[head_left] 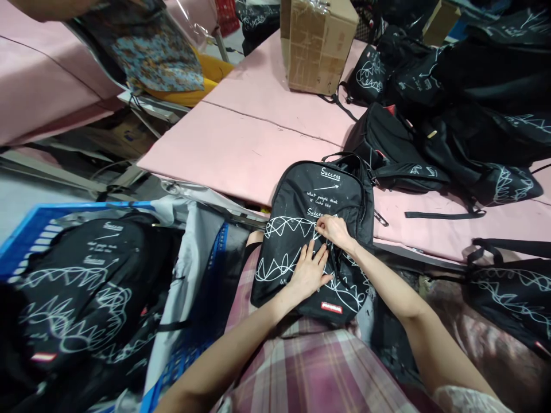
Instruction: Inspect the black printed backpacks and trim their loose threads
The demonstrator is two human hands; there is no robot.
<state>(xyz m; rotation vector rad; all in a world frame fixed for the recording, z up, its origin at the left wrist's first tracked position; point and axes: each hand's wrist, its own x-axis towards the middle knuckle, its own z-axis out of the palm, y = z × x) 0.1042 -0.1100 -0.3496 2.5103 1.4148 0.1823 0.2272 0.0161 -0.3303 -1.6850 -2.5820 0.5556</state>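
Note:
A black backpack with white scribbled lines, the word "Success" and a red label lies propped between my lap and the pink table's edge, its front facing up. My left hand rests flat on the lower front, fingers spread. Higher up, near the second "Success" line, my right hand has thumb and forefinger pinched together at the bag's surface. Whatever is between those fingertips is too small to make out. Dark strands, perhaps a strap or cord, hang just below the right hand.
Several more black backpacks are heaped on the right of the pink table. A cardboard box stands at the back. To my left, a blue crate holds printed backpacks. Another person sits across at upper left.

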